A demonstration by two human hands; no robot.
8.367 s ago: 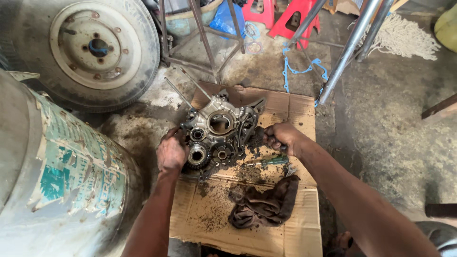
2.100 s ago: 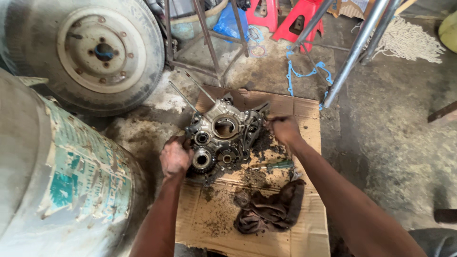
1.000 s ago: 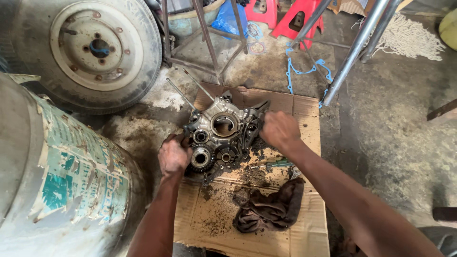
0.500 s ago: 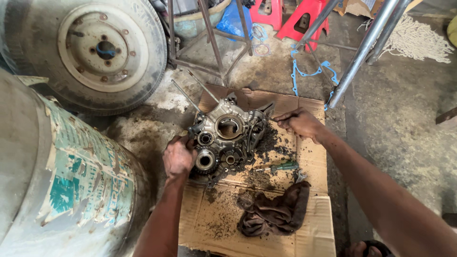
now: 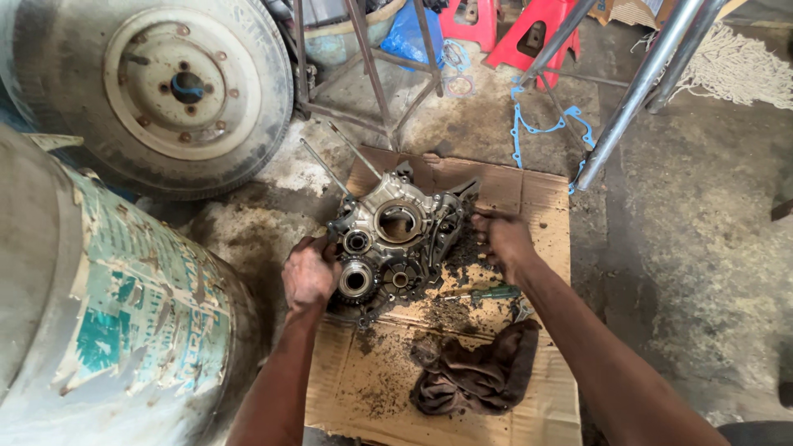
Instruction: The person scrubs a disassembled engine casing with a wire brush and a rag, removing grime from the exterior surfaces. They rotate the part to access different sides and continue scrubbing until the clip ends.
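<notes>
your left hand [image 5: 309, 275] stays clamped on the left edge of the engine crankcase [image 5: 395, 244], fingers curled over the rim beside the lower bearing, just as it was a moment ago. your right hand [image 5: 504, 241] has shifted: a second ago it lay over the casing's right side, and now it sits at the right edge, fingers bent against the casting; whether they grip it or only press, you cannot tell. the crankcase lies open face up on the cardboard sheet [image 5: 537, 194] on the floor, in about the same place, ringed by oily grit. a green-handled screwdriver [image 5: 489, 292] lies just below your right wrist, a dark rag [image 5: 475, 376] nearer you, and a truck wheel [image 5: 165, 87] beyond.
</notes>
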